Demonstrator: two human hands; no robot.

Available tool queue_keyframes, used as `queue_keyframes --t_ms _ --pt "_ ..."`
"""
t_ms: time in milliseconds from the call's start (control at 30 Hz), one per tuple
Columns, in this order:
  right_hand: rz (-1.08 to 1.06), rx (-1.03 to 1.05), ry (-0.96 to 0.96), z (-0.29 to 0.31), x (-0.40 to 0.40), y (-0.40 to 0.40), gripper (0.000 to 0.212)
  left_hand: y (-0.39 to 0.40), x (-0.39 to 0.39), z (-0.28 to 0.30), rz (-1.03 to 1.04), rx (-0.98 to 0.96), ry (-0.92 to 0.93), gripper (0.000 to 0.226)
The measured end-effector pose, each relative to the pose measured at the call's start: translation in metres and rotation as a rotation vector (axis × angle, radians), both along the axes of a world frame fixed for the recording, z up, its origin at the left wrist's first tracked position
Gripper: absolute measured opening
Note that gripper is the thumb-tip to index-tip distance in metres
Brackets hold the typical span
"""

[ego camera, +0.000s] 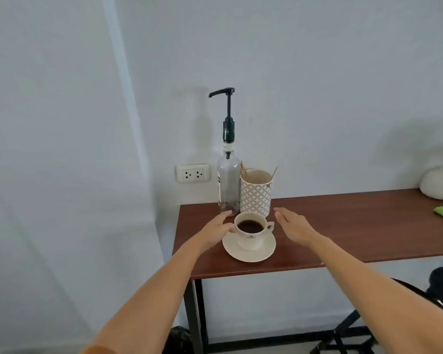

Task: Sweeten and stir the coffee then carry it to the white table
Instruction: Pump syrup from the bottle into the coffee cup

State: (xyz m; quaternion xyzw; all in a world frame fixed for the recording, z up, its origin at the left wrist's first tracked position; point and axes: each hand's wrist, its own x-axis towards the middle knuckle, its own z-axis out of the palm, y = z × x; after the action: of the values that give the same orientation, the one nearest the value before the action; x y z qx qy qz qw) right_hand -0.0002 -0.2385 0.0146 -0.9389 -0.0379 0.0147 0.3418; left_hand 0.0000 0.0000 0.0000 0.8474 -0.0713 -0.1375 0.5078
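While the coffee cup (250, 231) sits on its saucer (248, 254), open empty fingers (225, 215) flank it.

A white coffee cup (250, 232) of black coffee sits upright on its saucer (248, 252), between both hands.

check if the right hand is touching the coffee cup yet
Apart. The head view shows bare brown table between the open right hand and the handle of the coffee cup, which sits on its saucer.
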Motion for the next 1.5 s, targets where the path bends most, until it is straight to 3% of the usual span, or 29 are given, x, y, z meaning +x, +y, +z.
queue_keyframes --t_ms 200,467,767,1133,1267,1367,1500 --pt "0.040 0.235 0.010 -0.036 0.004 0.003 0.038 -0.028 -0.008 -0.035 0.138 -0.110 -0.082 0.120" --pt "0.110 0.417 -0.012 -0.052 0.021 0.002 0.032 -0.063 -0.006 -0.060 0.321 -0.145 -0.346 0.107" --pt "0.160 0.581 0.058 -0.054 0.032 -0.001 0.032 -0.067 -0.002 -0.053 0.407 -0.117 -0.511 0.085" --pt "0.302 0.668 -0.075 0.058 0.063 0.040 0.026 -0.017 0.031 0.048 0.468 -0.182 -0.605 0.080" --pt "0.208 0.695 -0.252 0.106 0.090 0.068 0.022 0.002 0.049 0.097 0.514 -0.179 -0.626 0.082" --pt "0.128 0.706 -0.408 0.148 0.115 0.087 0.033 0.015 0.062 0.129 0.521 -0.205 -0.617 0.087" --pt "0.081 0.714 -0.458 0.197 0.140 0.109 0.042 0.032 0.078 0.159 0.534 -0.228 -0.611 0.082"
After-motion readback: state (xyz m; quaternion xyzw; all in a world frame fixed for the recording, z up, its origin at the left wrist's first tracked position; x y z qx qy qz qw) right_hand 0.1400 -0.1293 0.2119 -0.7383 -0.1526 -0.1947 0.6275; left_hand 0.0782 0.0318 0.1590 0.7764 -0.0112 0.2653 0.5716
